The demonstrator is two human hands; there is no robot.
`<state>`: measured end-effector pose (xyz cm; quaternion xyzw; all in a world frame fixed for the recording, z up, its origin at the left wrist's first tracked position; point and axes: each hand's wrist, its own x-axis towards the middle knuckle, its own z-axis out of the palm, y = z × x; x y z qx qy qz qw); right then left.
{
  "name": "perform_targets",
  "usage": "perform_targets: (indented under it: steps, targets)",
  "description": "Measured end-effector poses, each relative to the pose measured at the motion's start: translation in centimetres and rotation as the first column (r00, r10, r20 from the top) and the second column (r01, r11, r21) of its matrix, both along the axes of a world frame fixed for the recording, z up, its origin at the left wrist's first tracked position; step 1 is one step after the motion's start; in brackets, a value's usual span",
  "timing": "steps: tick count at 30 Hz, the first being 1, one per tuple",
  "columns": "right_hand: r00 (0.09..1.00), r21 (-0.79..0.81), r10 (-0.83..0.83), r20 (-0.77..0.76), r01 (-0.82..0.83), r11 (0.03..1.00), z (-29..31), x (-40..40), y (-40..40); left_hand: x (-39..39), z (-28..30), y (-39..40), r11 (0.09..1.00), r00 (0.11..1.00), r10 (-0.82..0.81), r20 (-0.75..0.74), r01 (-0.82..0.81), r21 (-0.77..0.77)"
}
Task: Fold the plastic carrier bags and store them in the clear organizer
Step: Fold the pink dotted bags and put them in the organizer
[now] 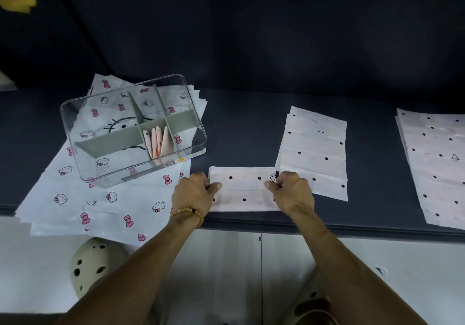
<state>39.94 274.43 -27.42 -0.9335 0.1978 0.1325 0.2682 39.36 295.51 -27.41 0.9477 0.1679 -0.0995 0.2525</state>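
Observation:
A pale pink bag with dark dots [243, 188] lies as a folded strip at the front edge of the dark table [251, 128]. My left hand [195, 192] pinches its left end and my right hand [293, 191] pinches its right end. The clear organizer [133, 128] with grey dividers stands to the left, on a pile of white cat-print bags [105, 199]. One of its compartments holds several folded pink bags [158, 142] standing upright.
A pile of flat dotted pink bags [314, 153] lies just right of my hands, and another stack [435, 166] reaches the right frame edge. Below the table edge are a pale floor and two perforated clogs [90, 266].

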Motion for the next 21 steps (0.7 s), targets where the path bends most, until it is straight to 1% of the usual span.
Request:
perform_targets:
  steps: [3,4,5,6,7,8,9,10,11,12,13,14,15,16,17,18,19,20,21]
  targets:
    - [1.0,0.013,0.008,-0.008,-0.008,1.0,0.0,0.2,0.0,-0.6,0.3,-0.4,0.998,0.994,-0.038,0.098,0.033,0.045]
    - [1.0,0.013,0.011,-0.011,-0.011,1.0,0.0,0.3,0.0,-0.9,0.3,-0.5,0.994,0.982,-0.093,0.165,0.083,0.065]
    - [1.0,0.007,0.017,-0.015,-0.017,1.0,0.0,0.4,-0.1,-1.4,0.2,-0.7,0.979,0.95,-0.199,0.241,0.181,0.092]
    - [0.999,-0.001,0.027,-0.02,-0.027,1.0,0.0,0.4,-0.1,-1.9,0.0,-0.9,0.938,0.888,-0.347,0.302,0.321,0.135]
    - [0.999,-0.005,0.034,-0.026,-0.034,0.999,-0.1,0.5,-0.1,-2.5,-0.3,-0.8,0.867,0.798,-0.499,0.338,0.462,0.189]
    - [0.999,-0.004,0.037,-0.032,-0.037,0.999,-0.2,0.5,-0.1,-3.0,-0.6,-0.5,0.783,0.698,-0.621,0.357,0.569,0.251]
    - [0.998,-0.002,0.042,-0.039,-0.042,0.999,-0.2,0.6,-0.1,-3.3,-1.0,-0.2,0.713,0.614,-0.7,0.366,0.63,0.308]
    - [0.998,-0.001,0.048,-0.048,-0.048,0.999,-0.1,0.7,-0.1,-3.4,-1.2,0.3,0.672,0.563,-0.74,0.369,0.654,0.348]
    - [0.997,-0.007,0.05,-0.055,-0.05,0.999,0.1,0.7,0.0,-3.5,-1.4,0.7,0.659,0.546,-0.751,0.372,0.66,0.362]
    - [0.997,-0.047,0.047,-0.054,-0.05,0.998,0.3,0.5,0.1,-3.5,-1.4,0.9,0.664,0.547,-0.746,0.38,0.659,0.354]
    - [0.997,-0.148,0.067,-0.029,-0.071,0.986,0.6,0.2,0.2,-3.5,-1.4,1.1,0.674,0.556,-0.736,0.387,0.656,0.339]
    - [0.991,-0.291,0.127,0.032,-0.113,0.95,0.8,-0.2,0.4,-3.5,-1.4,1.1,0.681,0.565,-0.729,0.387,0.655,0.328]
    - [0.965,-0.419,0.232,0.121,-0.162,0.893,0.9,-0.7,0.7,-3.5,-1.4,1.1,0.684,0.571,-0.726,0.382,0.653,0.325]
    - [0.91,-0.5,0.36,0.207,-0.218,0.838,0.9,-1.3,1.3,-3.6,-1.4,1.0,0.685,0.575,-0.726,0.377,0.65,0.327]
    - [0.834,-0.523,0.47,0.288,-0.274,0.807,0.9,-2.0,2.2,-3.6,-1.3,0.9,0.687,0.577,-0.725,0.376,0.649,0.329]
    - [0.768,-0.497,0.544,0.338,-0.345,0.796,0.6,-2.6,3.3,-3.7,-1.3,0.8,0.689,0.58,-0.722,0.377,0.649,0.322]
    - [0.725,-0.446,0.596,0.345,-0.432,0.784,0.2,-3.1,4.4,-3.7,-1.3,0.8,0.692,0.583,-0.719,0.379,0.651,0.312]
    - [0.715,-0.381,0.622,0.32,-0.504,0.775,-0.3,-3.8,5.4,-3.8,-1.3,0.8,0.692,0.584,-0.718,0.378,0.654,0.305]
    - [0.727,-0.312,0.622,0.29,-0.543,0.78,-0.9,-4.4,6.2,-3.8,-1.2,0.8,0.69,0.586,-0.721,0.369,0.656,0.307]
